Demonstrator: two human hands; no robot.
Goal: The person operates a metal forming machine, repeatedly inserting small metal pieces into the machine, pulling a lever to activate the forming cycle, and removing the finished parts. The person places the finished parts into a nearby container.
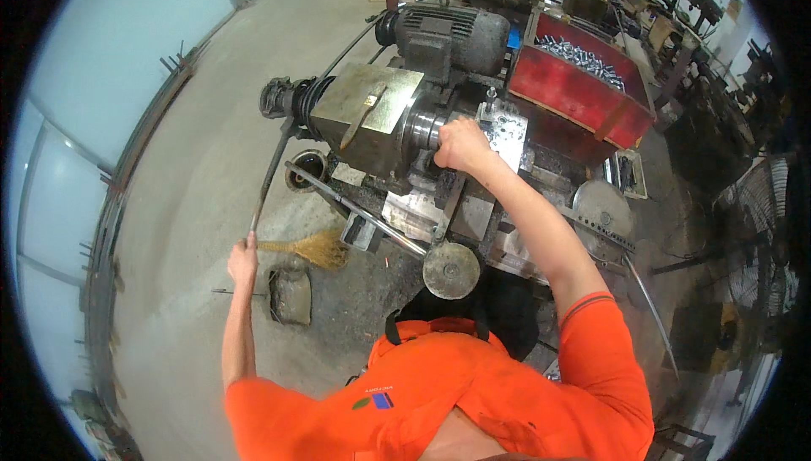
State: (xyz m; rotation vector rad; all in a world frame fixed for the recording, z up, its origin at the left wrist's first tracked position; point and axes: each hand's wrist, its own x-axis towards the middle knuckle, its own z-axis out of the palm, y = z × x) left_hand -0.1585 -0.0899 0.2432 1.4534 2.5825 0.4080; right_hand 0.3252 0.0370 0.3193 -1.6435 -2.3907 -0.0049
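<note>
A likely mishap, near side first: the left grip (243,262) could slip along the long, dark, slender rod (269,186) if its surface is greasy. Farther forward, the right grip (463,147) sits tight against a shiny, round steel spindle (425,131); were that turning, fingers could be caught, though whether it turns cannot be told. The left grip is wrapped around the rod's near end, the rod slanting up and away from it toward the machine. Just right of this grip, a straw-coloured, fan-shaped broom (321,250) lies on the floor. The right grip curls at the spindle's right end, fingertips hidden, so how far it is closed and what it pinches cannot be told. Beyond it, rightward, stands a red, boxy bin (553,89) of small silvery parts (583,60).
</note>
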